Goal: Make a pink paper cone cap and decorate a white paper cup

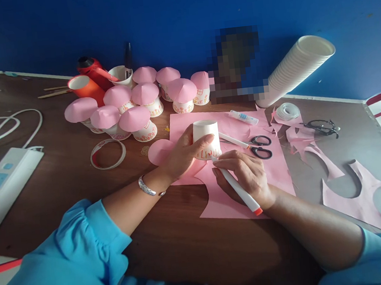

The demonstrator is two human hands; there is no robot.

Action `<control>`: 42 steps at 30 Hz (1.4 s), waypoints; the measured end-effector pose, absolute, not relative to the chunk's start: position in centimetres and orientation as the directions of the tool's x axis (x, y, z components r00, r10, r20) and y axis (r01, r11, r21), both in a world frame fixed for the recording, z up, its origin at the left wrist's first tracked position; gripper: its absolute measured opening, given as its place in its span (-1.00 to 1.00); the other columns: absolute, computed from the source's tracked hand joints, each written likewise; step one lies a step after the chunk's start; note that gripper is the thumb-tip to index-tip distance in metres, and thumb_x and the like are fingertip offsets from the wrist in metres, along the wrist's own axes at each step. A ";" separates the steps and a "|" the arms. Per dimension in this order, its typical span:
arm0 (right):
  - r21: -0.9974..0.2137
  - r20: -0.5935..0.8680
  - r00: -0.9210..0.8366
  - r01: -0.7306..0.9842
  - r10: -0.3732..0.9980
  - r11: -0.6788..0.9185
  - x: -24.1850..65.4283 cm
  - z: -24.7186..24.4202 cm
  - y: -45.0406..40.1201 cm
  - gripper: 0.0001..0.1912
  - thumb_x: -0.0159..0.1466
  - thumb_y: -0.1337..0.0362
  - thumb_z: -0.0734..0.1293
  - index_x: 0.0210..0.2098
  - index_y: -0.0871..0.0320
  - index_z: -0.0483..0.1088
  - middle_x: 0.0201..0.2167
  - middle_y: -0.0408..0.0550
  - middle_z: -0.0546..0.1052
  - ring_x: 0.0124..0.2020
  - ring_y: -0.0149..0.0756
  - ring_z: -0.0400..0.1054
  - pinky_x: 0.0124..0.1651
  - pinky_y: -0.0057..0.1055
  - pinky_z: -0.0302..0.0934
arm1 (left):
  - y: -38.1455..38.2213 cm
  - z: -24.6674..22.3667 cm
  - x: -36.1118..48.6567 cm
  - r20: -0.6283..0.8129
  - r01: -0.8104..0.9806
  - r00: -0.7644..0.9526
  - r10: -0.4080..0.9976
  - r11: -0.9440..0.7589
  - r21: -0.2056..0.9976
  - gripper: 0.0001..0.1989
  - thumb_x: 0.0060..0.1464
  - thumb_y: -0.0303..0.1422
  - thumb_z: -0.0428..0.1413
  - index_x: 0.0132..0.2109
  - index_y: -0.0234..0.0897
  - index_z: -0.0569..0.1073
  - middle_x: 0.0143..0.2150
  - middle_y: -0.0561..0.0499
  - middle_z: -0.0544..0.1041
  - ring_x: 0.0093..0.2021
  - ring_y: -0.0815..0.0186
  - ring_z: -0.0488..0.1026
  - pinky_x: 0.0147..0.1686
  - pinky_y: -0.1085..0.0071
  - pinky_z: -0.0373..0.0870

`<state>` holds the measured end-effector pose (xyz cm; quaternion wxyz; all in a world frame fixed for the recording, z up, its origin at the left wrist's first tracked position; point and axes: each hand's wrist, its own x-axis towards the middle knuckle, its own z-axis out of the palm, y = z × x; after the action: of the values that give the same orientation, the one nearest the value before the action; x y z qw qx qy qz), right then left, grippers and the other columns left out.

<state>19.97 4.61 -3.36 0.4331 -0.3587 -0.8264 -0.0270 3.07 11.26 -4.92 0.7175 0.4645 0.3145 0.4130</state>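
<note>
My left hand (188, 149) is closed around a white paper cup (205, 134) held upside down, its thumb across the front. Orange marks run along the cup's lower edge. In my right hand (245, 175) is a white marker (238, 189) with an orange-red end, its tip at the marks on the cup. Beneath both hands lies pink paper (231, 206) with a cut curved edge. Black-handled scissors (261, 146), another white pen (233, 140) and a glue tube (243, 117) rest on that paper. A pink paper disc (160, 152) lies left of the cup.
Several decorated cups with pink cone tops (144, 94) stand at the back left, near an orange cup (86, 90). A tall cup stack (298, 67) leans at the back right. Tape (107, 154), a power strip (13, 188) and paper scraps (369, 191) lie around.
</note>
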 end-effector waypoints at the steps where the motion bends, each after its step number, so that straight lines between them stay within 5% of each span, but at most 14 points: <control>1: -0.265 0.737 -0.367 0.615 0.568 0.742 20.0 -3.4 4.6 -0.80 0.31 0.48 0.35 -0.13 0.12 0.34 -0.39 -0.09 0.54 -0.46 -0.33 0.46 -0.44 -0.42 0.35 | 11.3 -5.0 3.1 -0.068 -0.298 0.457 0.887 0.225 0.928 -0.64 0.16 -0.11 0.27 -0.06 -0.27 0.46 -0.18 0.00 0.46 -0.17 0.27 0.40 -0.14 0.31 0.37; 42: -0.283 0.711 -0.380 0.616 0.592 0.735 19.8 -3.4 4.2 -0.80 0.29 0.51 0.32 -0.17 0.12 0.32 -0.41 -0.09 0.55 -0.44 -0.32 0.50 -0.43 -0.41 0.35 | 11.4 -4.9 3.0 -0.100 -0.272 0.468 0.878 0.250 0.929 -0.60 0.17 -0.10 0.26 0.03 -0.24 0.45 -0.15 -0.02 0.47 -0.18 0.27 0.40 -0.19 0.31 0.34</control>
<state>19.83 4.24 -3.37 0.4217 -0.3639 -0.8304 -0.0141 3.00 11.39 -4.87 0.7201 0.4640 0.3265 0.3993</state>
